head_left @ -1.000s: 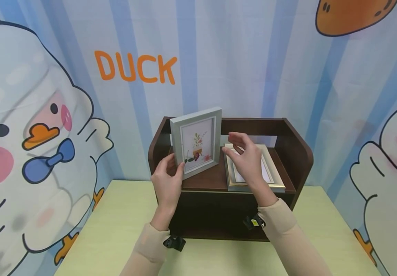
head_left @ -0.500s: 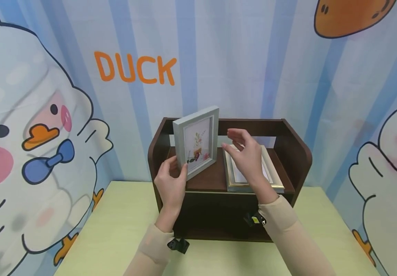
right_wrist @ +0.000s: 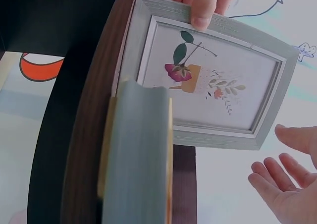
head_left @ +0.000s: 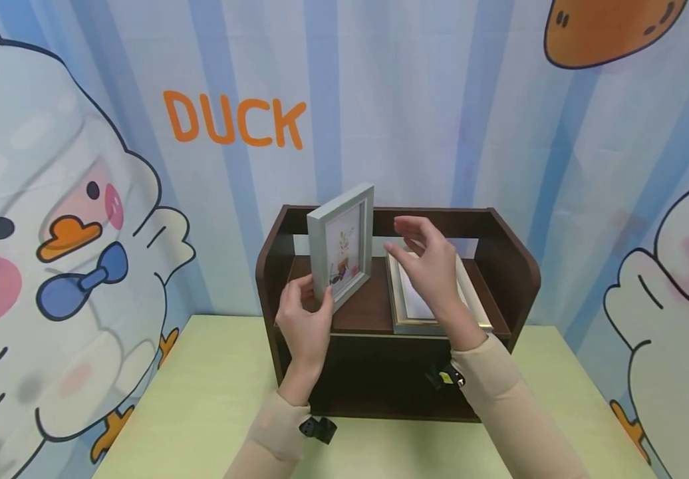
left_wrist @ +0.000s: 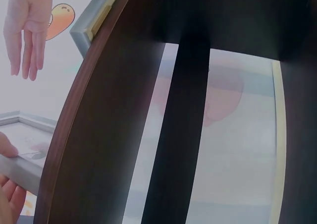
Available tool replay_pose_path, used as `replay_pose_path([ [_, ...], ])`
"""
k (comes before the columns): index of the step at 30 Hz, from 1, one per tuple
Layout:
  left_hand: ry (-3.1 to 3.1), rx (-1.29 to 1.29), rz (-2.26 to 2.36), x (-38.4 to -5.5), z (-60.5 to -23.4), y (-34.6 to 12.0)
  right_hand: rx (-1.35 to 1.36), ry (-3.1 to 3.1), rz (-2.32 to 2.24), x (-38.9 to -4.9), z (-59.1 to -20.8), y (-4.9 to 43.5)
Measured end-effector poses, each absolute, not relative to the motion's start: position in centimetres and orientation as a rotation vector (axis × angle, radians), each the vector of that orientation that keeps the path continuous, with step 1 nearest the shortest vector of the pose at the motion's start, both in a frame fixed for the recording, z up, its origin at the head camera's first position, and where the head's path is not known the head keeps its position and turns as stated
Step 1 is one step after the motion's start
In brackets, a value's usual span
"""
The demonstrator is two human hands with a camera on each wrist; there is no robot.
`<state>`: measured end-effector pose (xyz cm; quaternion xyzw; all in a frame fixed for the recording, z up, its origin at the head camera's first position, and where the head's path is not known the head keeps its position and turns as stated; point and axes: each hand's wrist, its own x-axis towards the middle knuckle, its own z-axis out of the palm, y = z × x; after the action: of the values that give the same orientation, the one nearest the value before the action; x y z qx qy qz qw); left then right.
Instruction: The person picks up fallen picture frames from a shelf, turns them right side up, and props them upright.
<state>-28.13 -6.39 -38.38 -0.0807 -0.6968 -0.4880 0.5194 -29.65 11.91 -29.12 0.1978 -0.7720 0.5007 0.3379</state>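
Left grip pinched the floral frame low on its near long side, long axis upright; right grip, loose-fingered, empty, hung apart rightward.

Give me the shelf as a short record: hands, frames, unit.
left hand: grips a pale gray frame by its edge
right hand: raised, holding nothing, apart from that frame
gripped frame: upright, angled, flower picture inside
stacked frames: lying flat on the right, exact count unclear
shelf unit: dark brown, on a pale table
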Motion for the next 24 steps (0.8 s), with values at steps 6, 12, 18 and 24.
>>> replay_pose_path([
  [6, -1.67, -0.194, -1.152, -27.9, -38.3, -5.8, 0.514, -2.006, 1.299, -29.8, -28.6, 12.0],
  [12, -1.678, -0.201, -1.143, -27.6, -38.4, -5.6, 0.521, -1.999, 1.326, -29.8, -28.1, 12.0],
  [18, -1.669, -0.211, -1.154, -27.8, -38.5, -5.1, 0.547, -1.998, 1.326, -30.0, -27.7, 12.0],
  [24, -1.686, -0.195, -1.175, -27.6, -38.6, -4.6, 0.577, -1.982, 1.331, -30.2, -27.3, 11.8],
])
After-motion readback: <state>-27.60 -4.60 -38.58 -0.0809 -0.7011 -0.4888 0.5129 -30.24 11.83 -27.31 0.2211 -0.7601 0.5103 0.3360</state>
